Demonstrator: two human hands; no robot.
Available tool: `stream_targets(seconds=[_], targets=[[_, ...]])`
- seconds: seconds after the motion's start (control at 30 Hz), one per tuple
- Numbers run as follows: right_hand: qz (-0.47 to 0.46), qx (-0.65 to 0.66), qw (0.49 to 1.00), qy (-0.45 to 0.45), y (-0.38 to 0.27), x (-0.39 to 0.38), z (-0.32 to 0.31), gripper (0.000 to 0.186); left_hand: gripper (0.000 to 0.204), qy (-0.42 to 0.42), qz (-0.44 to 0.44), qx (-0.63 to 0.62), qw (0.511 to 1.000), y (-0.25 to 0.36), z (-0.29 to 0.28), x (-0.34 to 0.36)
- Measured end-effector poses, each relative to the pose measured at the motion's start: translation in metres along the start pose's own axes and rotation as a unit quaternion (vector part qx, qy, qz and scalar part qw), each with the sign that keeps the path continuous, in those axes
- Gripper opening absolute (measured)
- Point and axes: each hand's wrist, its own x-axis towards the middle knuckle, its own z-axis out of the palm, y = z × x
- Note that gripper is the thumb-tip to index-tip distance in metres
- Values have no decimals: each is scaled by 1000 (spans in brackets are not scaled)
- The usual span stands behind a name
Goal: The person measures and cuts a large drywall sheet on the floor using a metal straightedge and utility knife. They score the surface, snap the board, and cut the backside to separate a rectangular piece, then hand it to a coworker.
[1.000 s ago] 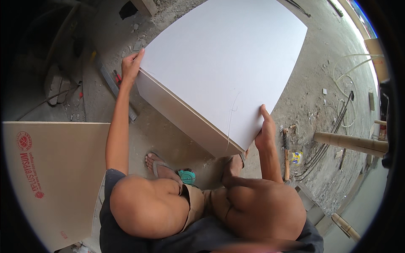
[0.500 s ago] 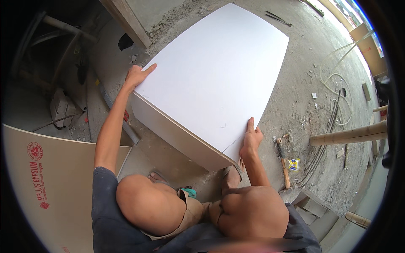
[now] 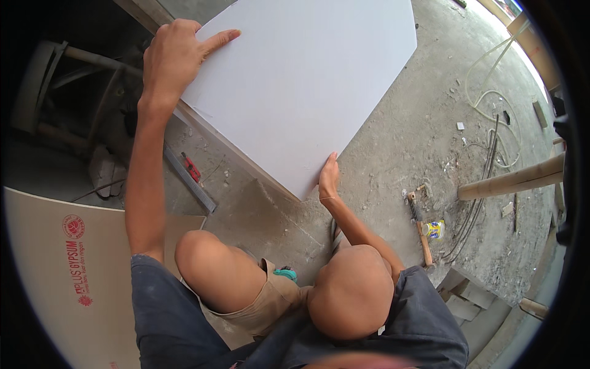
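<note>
A large white plasterboard sheet (image 3: pixel 301 92) is held up in front of me, tilted, with its far end cut off by the top of the view. My left hand (image 3: pixel 172 64) grips its left edge, thumb lying on the white face and the other fingers hidden around the edge. At the near right corner, my right hand (image 3: pixel 330 178) holds the right edge with its thumb side up; most of its fingers are behind the board. The near edge hangs over bare concrete, beyond my bent knees.
A second board with red print (image 3: pixel 43 258) lies to my left. Near it are a metal channel (image 3: pixel 192 182) and a red cutter (image 3: pixel 191 166). On the right are a hammer (image 3: pixel 424 243), a yellow-blue tub (image 3: pixel 435 229), dark rods (image 3: pixel 479 197), a bamboo pole (image 3: pixel 516 176) and grey blocks (image 3: pixel 468 289).
The board has been lifted and shifted up and to the left, uncovering floor before my knees. My left hand has come higher and looks larger; my right has moved left with the corner.
</note>
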Motion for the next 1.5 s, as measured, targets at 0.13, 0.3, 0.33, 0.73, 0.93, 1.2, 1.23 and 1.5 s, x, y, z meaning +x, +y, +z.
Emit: stream_targets(seconds=[0.13,0.3,0.33,0.73,0.93,1.2,1.23,1.5], targets=[[22,-176,980,-88,-43,11,-1,68,68,82,72,32,993,41,-18,-19],[-340,-76,937,-39,-174,-27,-18,59,59,86,91,69,990,65,-19,-52],[-455,-98,885,-24,-209,-37,-23,62,58,93,104,63,988,66,-16,-57],[-688,-479,513,-184,-370,-68,39,34,50,31,109,22,993,47,1,-97],[-695,-486,498,-181,-374,-66,42,37,23,375,66,-218,899,-85,14,-127],[-667,-554,479,-137,-374,-65,59,37,47,-67,-476,-19,877,-269,272,-310],[-654,-563,487,-136,-373,-63,59,38,55,-65,-416,41,906,-278,297,-324],[-582,-579,543,-174,-383,-78,69,35,25,-255,-523,24,813,-301,336,-308]])
